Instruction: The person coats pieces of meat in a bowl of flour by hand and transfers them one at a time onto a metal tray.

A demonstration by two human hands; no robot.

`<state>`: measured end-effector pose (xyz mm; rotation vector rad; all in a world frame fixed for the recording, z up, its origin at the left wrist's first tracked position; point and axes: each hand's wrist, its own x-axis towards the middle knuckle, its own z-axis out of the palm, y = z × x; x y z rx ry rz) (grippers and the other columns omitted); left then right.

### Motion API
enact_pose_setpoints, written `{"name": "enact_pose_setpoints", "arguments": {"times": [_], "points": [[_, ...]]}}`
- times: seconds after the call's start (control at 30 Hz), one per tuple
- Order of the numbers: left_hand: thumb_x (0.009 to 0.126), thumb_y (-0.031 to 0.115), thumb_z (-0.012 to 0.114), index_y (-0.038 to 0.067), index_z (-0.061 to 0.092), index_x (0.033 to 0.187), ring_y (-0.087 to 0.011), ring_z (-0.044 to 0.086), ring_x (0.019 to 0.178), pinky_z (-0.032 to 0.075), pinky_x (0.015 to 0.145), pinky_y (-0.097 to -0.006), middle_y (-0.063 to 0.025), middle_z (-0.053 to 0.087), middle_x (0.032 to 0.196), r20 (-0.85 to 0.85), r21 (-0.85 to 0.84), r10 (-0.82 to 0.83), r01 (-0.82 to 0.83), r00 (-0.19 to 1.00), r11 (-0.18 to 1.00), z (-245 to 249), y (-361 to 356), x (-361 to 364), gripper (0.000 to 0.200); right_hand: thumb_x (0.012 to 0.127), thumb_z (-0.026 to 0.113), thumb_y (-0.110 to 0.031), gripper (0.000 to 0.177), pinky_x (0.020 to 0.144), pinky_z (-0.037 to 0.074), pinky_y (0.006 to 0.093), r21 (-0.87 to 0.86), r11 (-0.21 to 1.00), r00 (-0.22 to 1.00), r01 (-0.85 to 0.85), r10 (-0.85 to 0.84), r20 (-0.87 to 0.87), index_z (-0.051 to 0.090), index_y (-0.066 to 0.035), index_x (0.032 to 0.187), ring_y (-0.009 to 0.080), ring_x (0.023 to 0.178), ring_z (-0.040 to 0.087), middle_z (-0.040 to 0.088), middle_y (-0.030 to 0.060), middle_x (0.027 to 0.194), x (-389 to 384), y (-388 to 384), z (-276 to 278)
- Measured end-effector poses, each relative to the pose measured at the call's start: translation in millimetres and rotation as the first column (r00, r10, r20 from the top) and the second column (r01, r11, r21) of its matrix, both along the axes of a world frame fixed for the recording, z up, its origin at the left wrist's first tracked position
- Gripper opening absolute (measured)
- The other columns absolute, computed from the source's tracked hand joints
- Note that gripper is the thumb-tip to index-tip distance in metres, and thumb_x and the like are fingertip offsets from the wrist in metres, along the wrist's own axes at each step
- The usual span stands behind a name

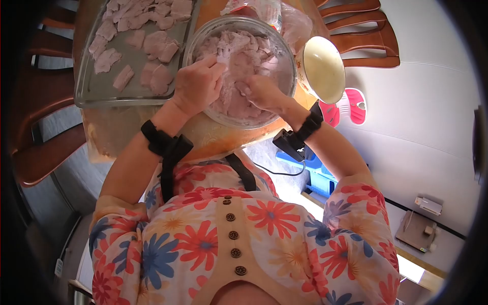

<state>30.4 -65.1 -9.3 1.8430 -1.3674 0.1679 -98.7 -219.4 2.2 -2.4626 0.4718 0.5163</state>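
Note:
A round see-through bowl (291, 76) holds pale pink, flour-coated slices of meat (236, 104). Over its left part is my left hand (199, 84), fingers curled together at a whitish coated piece (223, 55). My right hand (264, 93) is inside the bowl's right part, its fingers pinched low among the meat; what they hold, if anything, is too small to name. To the left lies a glass tray (109, 96) with several flat pink meat slices (157, 46) spread on it.
A cream enamel bowl (324, 70) stands tilted right of the meat bowl. Plastic bags (295, 25) lie behind. Wooden chairs (46, 96) flank the table (203, 134) on both sides. A blue crate (320, 178) is below at the right.

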Motion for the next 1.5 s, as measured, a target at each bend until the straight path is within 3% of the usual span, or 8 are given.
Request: {"name": "enact_pose_setpoints", "arguments": {"times": [0.07,0.2,0.4,1.0,1.1,1.3,1.37,1.5], "points": [[0.073,0.008,0.061,0.01,0.061,0.082,-0.0248,0.06,0.068,0.048,0.055,-0.0347,-0.0041,0.055,0.076,-0.001,0.011,0.001,-0.001,1.0,1.0,-2.4,-0.2,-1.0,0.01,0.091,0.046,-0.024,0.028,0.07,0.048,0.0456,-0.111,0.994,0.982,-0.005,0.025,0.187,0.063,-0.002,0.091,0.0406,0.078,0.061,0.063,0.0233,0.082,-7.8,3.9,-16.4],[0.072,0.008,0.061,0.01,0.059,0.08,-0.0258,0.06,0.068,0.048,0.056,-0.0357,-0.0049,0.055,0.076,-0.016,0.006,0.0,0.0,1.0,1.0,-3.9,-1.0,-1.8,0.008,0.089,0.049,-0.024,0.025,0.07,0.048,0.0459,-0.311,0.949,0.997,-0.049,0.065,0.042,0.064,-0.005,0.093,0.0406,0.079,0.061,0.063,0.0218,0.084,-6.0,6.9,-21.4],[0.072,0.008,0.061,0.01,0.058,0.078,-0.026,0.06,0.068,0.048,0.056,-0.0358,-0.0051,0.055,0.075,-0.002,0.028,0.012,-0.011,1.0,1.0,-0.9,1.0,-0.2,0.007,0.083,0.059,-0.019,0.018,0.072,0.049,0.0395,0.045,0.999,0.981,-0.03,0.021,0.193,0.064,-0.006,0.095,0.0342,0.082,0.062,0.063,0.0176,0.085,-14.4,-13.7,6.1],[0.072,0.009,0.063,0.01,0.059,0.08,-0.0257,0.06,0.068,0.048,0.057,-0.0352,-0.0044,0.055,0.077,0.0,0.014,0.0,0.0,1.0,1.0,-3.2,-1.0,0.2,0.009,0.076,0.062,-0.017,0.026,0.077,0.048,0.0384,-0.073,0.997,0.997,0.007,-0.001,0.081,0.062,-0.009,0.101,0.0304,0.092,0.06,0.063,0.012,0.097,3.2,-1.5,43.6],[0.072,0.009,0.063,0.01,0.059,0.08,-0.0256,0.06,0.068,0.048,0.057,-0.0353,-0.0042,0.055,0.077,-0.008,0.001,0.0,0.0,1.0,1.0,-4.0,-2.0,-1.6,0.009,0.076,0.063,-0.021,0.022,0.076,0.048,0.0394,-0.286,0.957,0.937,0.052,0.052,0.345,0.061,-0.009,0.094,0.03,0.091,0.06,0.061,0.0107,0.096,-7.7,-4.4,23.3],[0.071,0.008,0.063,0.01,0.06,0.081,-0.0248,0.06,0.068,0.049,0.056,-0.0349,-0.0038,0.055,0.077,-0.011,0.02,0.007,-0.007,1.0,1.0,-6.8,-1.1,-0.4,0.01,0.076,0.063,-0.022,0.018,0.071,0.048,0.0417,-0.308,0.948,0.994,-0.085,0.102,0.04,0.062,-0.009,0.088,0.031,0.088,0.061,0.061,0.0111,0.092,-29.7,5.4,38.4],[0.071,0.008,0.063,0.01,0.06,0.081,-0.0246,0.06,0.068,0.049,0.057,-0.0347,-0.0038,0.055,0.077,-0.012,0.017,-0.004,0.004,1.0,1.0,-6.2,-3.0,-0.6,0.01,0.077,0.061,-0.031,0.026,0.073,0.047,0.045,-0.324,0.915,0.952,-0.242,0.16,-0.259,0.061,-0.006,0.085,0.0359,0.083,0.059,0.06,0.0184,0.083,-26.7,3.0,40.0],[0.071,0.008,0.063,0.01,0.059,0.08,-0.0244,0.06,0.068,0.049,0.057,-0.0347,-0.0037,0.055,0.077,-0.007,0.017,-0.003,0.003,1.0,1.0,-4.0,-1.4,-0.7,0.01,0.078,0.059,-0.037,0.033,0.069,0.048,0.0451,-0.308,0.938,0.983,-0.16,0.123,-0.138,0.062,-0.005,0.085,0.0374,0.077,0.06,0.061,0.02,0.079,-18.3,14.2,12.7]]}}
